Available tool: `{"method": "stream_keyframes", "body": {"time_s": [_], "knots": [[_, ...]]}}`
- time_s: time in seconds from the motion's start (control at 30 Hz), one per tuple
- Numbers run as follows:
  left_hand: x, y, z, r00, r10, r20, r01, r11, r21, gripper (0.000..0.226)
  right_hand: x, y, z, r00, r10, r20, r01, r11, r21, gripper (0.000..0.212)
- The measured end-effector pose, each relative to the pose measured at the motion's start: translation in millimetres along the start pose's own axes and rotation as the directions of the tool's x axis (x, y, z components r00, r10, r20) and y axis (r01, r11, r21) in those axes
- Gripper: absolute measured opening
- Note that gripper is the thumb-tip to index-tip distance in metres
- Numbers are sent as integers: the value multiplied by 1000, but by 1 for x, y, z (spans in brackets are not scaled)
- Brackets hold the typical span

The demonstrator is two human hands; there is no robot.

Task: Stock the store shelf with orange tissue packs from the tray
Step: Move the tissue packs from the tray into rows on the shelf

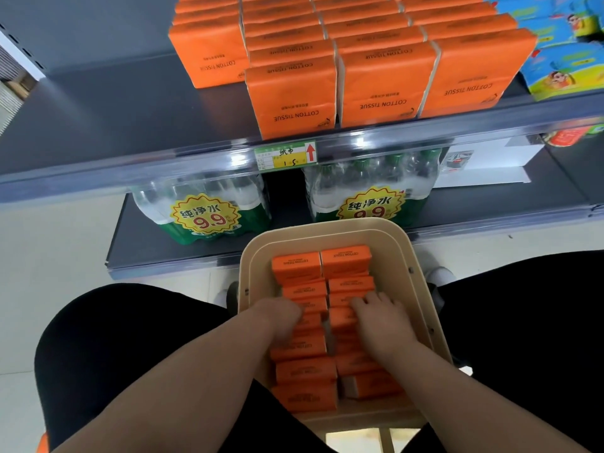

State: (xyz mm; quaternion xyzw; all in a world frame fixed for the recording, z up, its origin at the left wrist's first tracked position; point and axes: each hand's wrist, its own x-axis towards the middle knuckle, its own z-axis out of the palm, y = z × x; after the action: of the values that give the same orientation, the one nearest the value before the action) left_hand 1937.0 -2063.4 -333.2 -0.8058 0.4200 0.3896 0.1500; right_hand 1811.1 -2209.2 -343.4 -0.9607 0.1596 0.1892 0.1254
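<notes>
Hands [333, 317] on packs [295, 264] printed "COTTON TISSUE"

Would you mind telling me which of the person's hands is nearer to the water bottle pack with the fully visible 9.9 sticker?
Left. The left hand lies below the water bottle pack, in the tray's left column; the right hand is farther right.

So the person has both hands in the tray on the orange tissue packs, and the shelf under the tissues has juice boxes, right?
Not quite. The head view shows both hands, left hand and right hand, in the tray on the orange tissue packs, but the lower shelf holds wrapped packs of water bottles, not juice boxes.
</notes>
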Motion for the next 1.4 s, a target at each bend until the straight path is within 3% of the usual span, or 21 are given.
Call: {"method": "stream_keyframes", "body": {"time_s": [0.2,0.7,0.8,0.93,1.1,1.4], "knots": [[13,7,19,986,58,156,-64,997,32,31,-9,4,1,1000,10,-2,-10,1000,0,33],[40,4,22,998,41,50,-38,998,-56,29,5,5,5,996,71,53,-74,997,39,33],[42,3,24,992,51,117,-53,999,10,37,7,7,7,994,93,62,-95,995,39,33],[44,4,28,985,63,160,-87,985,148,29,8,7,8,993,102,64,-104,994,26,32],[39,1,19,995,63,77,-72,989,129,23,10,4,4,995,92,40,-93,995,27,30],[-3,-10,-15,961,-82,-263,85,996,2,32,-1,-7,-16,989,66,-130,-69,997,-23,29]]}}
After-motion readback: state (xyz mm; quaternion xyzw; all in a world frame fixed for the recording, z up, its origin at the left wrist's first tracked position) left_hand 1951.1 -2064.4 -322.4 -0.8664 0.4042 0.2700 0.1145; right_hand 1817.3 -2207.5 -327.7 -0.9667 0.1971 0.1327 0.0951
